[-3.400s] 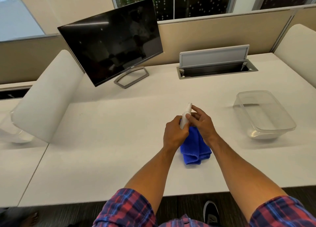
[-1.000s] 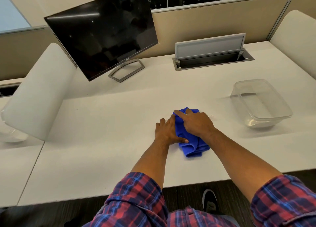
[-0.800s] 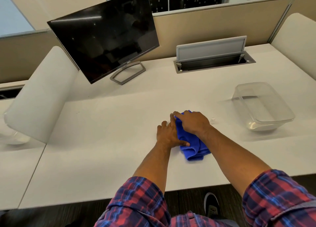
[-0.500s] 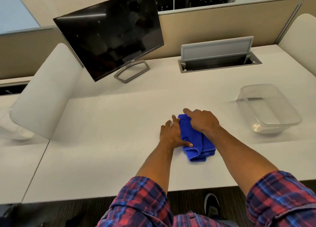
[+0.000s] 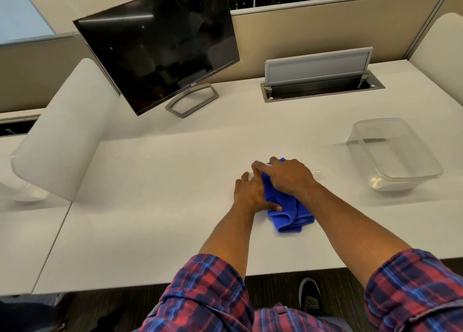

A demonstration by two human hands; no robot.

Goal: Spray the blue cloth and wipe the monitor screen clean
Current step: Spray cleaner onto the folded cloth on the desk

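1. The blue cloth (image 5: 285, 206) is bright blue and soft, folded into a thick bundle with rolled edges at its near end.
2. It lies flat on the white counter (image 5: 175, 181), in the middle part, a bit closer to the near edge than the far edge.
3. The left hand (image 5: 249, 194) lies flat on the counter at the cloth's left side. Its fingers are spread out straight and its thumb rests on top of the cloth.
4. The right hand (image 5: 288, 175) lies on the far part of the cloth, with its fingers stretched out and pressing down. Neither grip is curled around anything.
5. The monitor (image 5: 160, 46) stands near the far left corner of the counter on a grey stand. Its screen is dark and tilted.
6. A clear plastic tub (image 5: 395, 154) sits near the right edge, well apart from the cloth.
7. A tiny clear cap (image 5: 317, 174) lies on the counter just beside the right wrist.
8. A grey flap (image 5: 318, 65) stands open over a slot at the far edge.
9. The counter between the cloth and the monitor is bare.
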